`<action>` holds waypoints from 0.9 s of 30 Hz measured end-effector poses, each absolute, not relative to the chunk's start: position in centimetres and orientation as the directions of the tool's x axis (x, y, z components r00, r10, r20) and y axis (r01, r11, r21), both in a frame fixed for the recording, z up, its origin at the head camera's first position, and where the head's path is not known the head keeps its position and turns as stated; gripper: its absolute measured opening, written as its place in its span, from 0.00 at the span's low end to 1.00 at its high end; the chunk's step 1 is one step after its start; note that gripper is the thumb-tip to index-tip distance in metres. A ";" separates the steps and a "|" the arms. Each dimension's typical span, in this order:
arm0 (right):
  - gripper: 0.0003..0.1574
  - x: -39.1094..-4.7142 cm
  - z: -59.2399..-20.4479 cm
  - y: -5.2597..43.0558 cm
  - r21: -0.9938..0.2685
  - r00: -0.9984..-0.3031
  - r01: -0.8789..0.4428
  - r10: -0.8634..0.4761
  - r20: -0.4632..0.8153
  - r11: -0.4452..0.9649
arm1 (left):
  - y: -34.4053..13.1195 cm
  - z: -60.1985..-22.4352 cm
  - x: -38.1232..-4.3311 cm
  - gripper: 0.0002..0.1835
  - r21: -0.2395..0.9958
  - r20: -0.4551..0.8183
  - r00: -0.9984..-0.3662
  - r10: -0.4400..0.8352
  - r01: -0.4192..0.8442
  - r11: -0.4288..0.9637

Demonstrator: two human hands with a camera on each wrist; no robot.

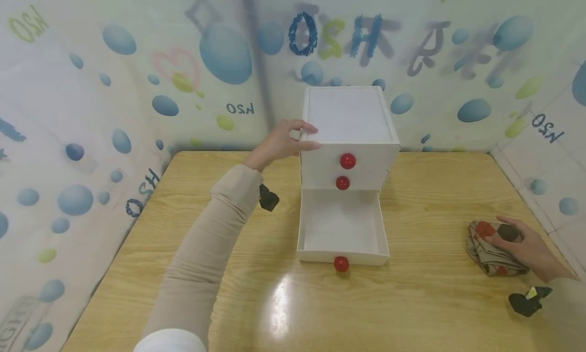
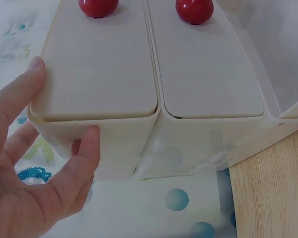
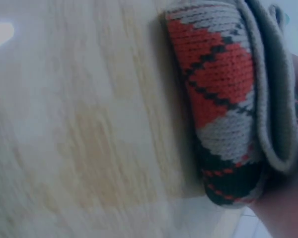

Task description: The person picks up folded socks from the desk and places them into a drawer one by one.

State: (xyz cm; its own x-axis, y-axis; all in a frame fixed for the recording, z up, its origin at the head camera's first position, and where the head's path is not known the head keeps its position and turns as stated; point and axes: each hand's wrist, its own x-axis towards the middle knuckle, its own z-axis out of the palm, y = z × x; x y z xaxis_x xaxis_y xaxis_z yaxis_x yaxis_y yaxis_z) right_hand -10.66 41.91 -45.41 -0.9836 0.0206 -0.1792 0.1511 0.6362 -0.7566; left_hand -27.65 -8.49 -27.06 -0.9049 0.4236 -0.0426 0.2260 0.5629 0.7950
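Note:
A white drawer unit (image 1: 352,115) with red ball knobs stands on the table, its lowest drawer (image 1: 339,225) pulled out with a bare floor showing. My left hand (image 1: 286,142) holds the unit by its upper left front corner. In the left wrist view, fingers (image 2: 87,153) press the side wall just below the closed upper drawer (image 2: 97,64). Over at the right, a folded argyle knit garment (image 1: 490,258) in beige, red and dark green lies on the table. My right hand (image 1: 533,247) grips it, thumb across the top. In the right wrist view the knit (image 3: 221,74) shows a rolled, layered edge.
The wooden table (image 1: 435,301) meets printed wall sheets (image 1: 183,87) at the back and sides. A second closed drawer (image 2: 208,69) sits between the top drawer and the open one. Dark wrist mounts (image 1: 269,198) hang by both forearms.

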 end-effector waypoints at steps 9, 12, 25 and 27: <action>0.45 -10.3 -45.6 41.6 -0.735 -0.995 0.101 0.057 -0.084 0.671 | -8.5 -27.0 -27.6 0.23 0.800 -0.046 -0.904 0.426 0.222 0.557; 0.44 -10.1 -45.7 41.5 -0.741 -0.997 0.078 0.054 -0.057 0.667 | -8.5 -27.0 -27.7 0.23 0.796 -0.045 -0.903 0.428 0.226 0.562; 0.43 -9.2 -45.2 41.1 -0.751 -0.995 0.043 0.098 0.029 0.658 | -8.5 -27.0 -27.6 0.23 0.795 -0.035 -0.899 0.436 0.239 0.558; 0.43 -9.0 -44.9 41.1 -0.761 -0.993 0.019 0.100 0.061 0.649 | -8.5 -27.0 -27.6 0.23 0.798 -0.032 -0.899 0.437 0.241 0.553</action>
